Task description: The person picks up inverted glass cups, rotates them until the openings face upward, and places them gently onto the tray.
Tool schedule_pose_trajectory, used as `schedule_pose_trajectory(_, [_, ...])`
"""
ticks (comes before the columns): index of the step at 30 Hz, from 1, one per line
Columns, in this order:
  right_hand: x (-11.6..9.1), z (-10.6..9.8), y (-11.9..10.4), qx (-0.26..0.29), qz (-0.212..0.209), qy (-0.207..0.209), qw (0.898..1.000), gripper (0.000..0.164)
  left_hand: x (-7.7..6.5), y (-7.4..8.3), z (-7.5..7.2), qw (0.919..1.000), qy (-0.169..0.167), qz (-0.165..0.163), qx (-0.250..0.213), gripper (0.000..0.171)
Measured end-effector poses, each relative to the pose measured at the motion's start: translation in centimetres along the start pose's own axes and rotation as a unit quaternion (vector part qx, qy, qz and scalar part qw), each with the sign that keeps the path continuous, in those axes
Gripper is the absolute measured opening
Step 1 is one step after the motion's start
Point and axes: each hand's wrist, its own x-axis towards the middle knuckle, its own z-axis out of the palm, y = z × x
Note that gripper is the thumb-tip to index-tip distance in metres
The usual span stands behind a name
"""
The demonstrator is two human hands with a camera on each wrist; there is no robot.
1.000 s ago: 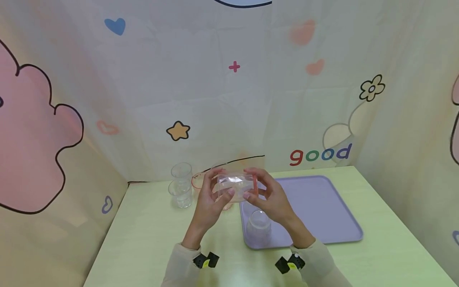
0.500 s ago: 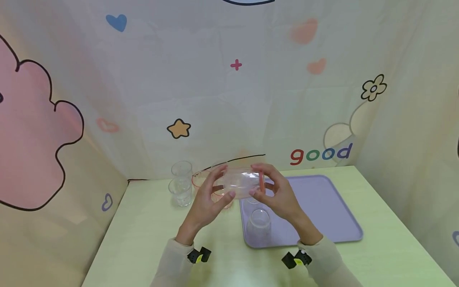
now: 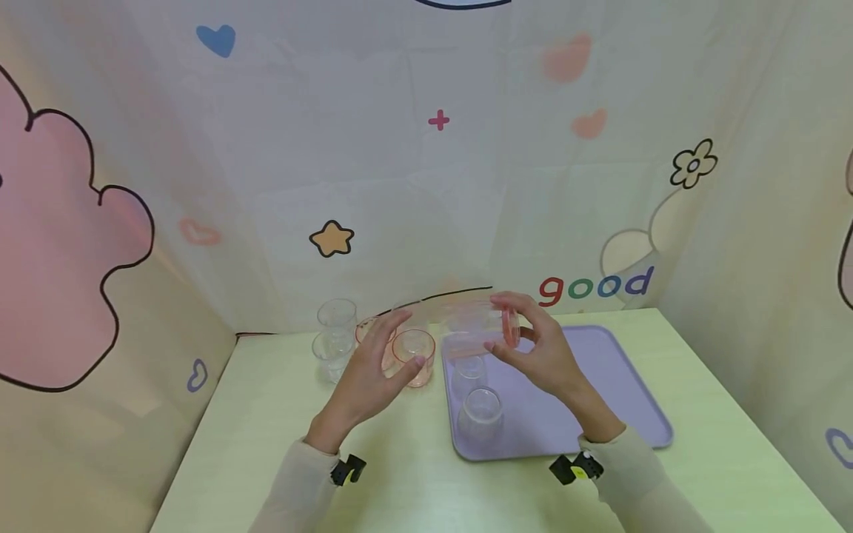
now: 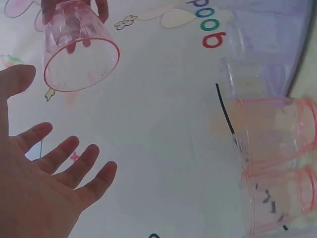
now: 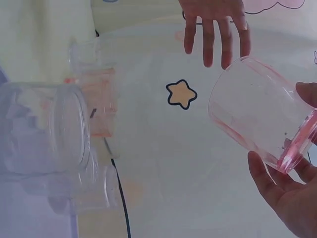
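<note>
Lighting is diffuse and moderately dim. Shadows on the worktop (image 3: 266, 437) are soft, with a pale sheen midway along, toward its near edge. In the head view the pink cup (image 3: 483, 327) is blurred, its clear wall fading into the backdrop (image 3: 373, 170). Both wrist views are hazy, low in contrast.

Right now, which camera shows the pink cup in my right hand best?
The right wrist view: the pink cup appears largest there, from rim to base. The left wrist view shows its open mouth; the head view shows it small, sideways and faint.
</note>
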Motion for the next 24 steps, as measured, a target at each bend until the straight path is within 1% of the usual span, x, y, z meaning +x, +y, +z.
schedule_pose_trajectory(4, [0.2, -0.6, 0.6, -0.028, 0.004, 0.0, 1.0, 0.059, -0.3, -0.4, -0.2, 0.998, -0.006, 0.009, 0.062, 0.065])
schedule_pose_trajectory(10, [0.6, -1.4, 1.6, -0.054, 0.012, 0.002, 0.998, 0.057, -0.6, -0.9, -0.3, 0.9914, -0.017, 0.021, 0.128, 0.063])
schedule_pose_trajectory(17, [0.9, -1.8, 2.9, -0.088, 0.008, 0.0, 0.996, 0.056, -1.0, -1.6, -0.3, 0.9855, -0.026, 0.039, 0.163, 0.059])
schedule_pose_trajectory(24, [1.2, -2.2, 5.1, -0.125, -0.006, 0.001, 0.992, 0.055, -1.4, -2.5, 0.7, 0.9812, -0.028, 0.06, 0.181, 0.058])
